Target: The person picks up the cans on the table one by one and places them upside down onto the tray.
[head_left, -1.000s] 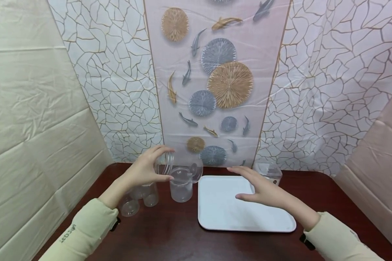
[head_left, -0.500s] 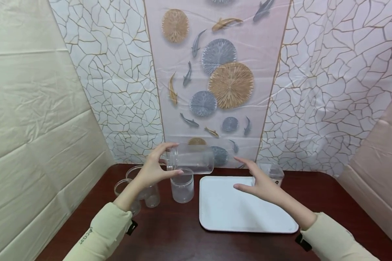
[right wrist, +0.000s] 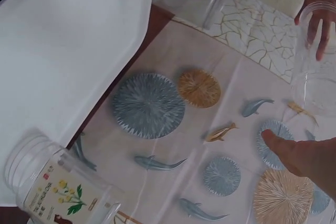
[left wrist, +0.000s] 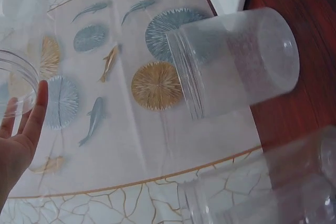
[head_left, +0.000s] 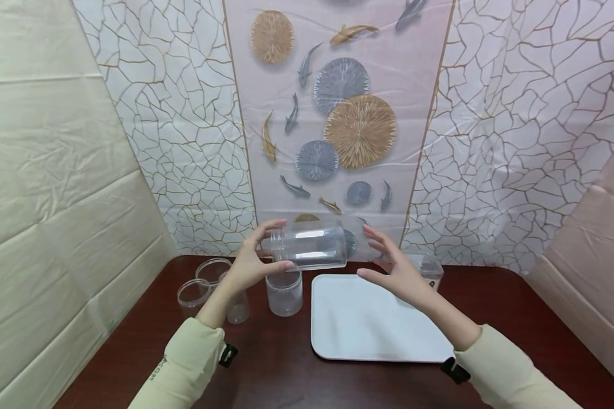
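Fingers of left hand (head_left: 248, 261) clamped round neck of clear jar (head_left: 314, 244), held sideways in air, base toward right hand (head_left: 401, 275). Right hand's fingers and thumb apart, near jar's base, gap between. Below held jar, second jar (head_left: 285, 298) upright on dark red table (head_left: 286, 378), beside white tray (head_left: 373, 326). Flower-label jar (right wrist: 68, 190) behind right hand; more clear jars (head_left: 194, 293) by left forearm.

My left hand (head_left: 247, 263) grips a clear jar (head_left: 312, 245) sideways by its neck; my right hand (head_left: 402, 277), thumb and fingers apart, hangs near its base; an upright jar (head_left: 285, 299) stands beside the white tray (head_left: 363, 326).
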The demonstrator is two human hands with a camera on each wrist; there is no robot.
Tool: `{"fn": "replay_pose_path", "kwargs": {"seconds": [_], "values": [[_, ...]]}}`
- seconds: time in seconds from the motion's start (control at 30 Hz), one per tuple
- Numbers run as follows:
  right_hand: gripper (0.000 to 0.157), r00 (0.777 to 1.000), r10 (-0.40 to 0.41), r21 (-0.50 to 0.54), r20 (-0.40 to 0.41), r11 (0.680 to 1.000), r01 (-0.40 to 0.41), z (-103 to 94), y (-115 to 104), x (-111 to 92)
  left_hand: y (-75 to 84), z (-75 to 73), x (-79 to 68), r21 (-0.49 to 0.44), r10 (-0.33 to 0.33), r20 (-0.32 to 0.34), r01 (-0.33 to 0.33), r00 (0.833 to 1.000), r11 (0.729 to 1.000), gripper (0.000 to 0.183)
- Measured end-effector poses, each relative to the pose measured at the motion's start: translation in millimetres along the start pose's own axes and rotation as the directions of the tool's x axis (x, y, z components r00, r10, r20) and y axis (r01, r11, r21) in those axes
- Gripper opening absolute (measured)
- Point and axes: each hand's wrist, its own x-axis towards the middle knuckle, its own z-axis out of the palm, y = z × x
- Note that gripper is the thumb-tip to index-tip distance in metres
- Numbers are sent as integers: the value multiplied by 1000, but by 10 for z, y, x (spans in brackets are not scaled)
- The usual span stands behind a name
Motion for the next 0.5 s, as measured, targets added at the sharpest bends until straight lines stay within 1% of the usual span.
{"fn": "replay_pose_path", "kwargs": {"seconds": [0.13,0.27,0.37,0.5], "values": [[74,1000,-25,93,5,995,24,17,-48,45,-31,49,13,-46,35,13,-35,999,998,73],[74,999,-39,149,21,988,36,24,-64,69,-50,85,22,-103,64,23,-61,998,993,74],[74,998,-50,172,39,984,43,28,-61,75,-52,104,28,-132,64,40,-59,997,989,74],[75,997,-55,193,58,980,43,33,-59,76,-54,121,23,-164,46,63,-35,997,986,74]]}}
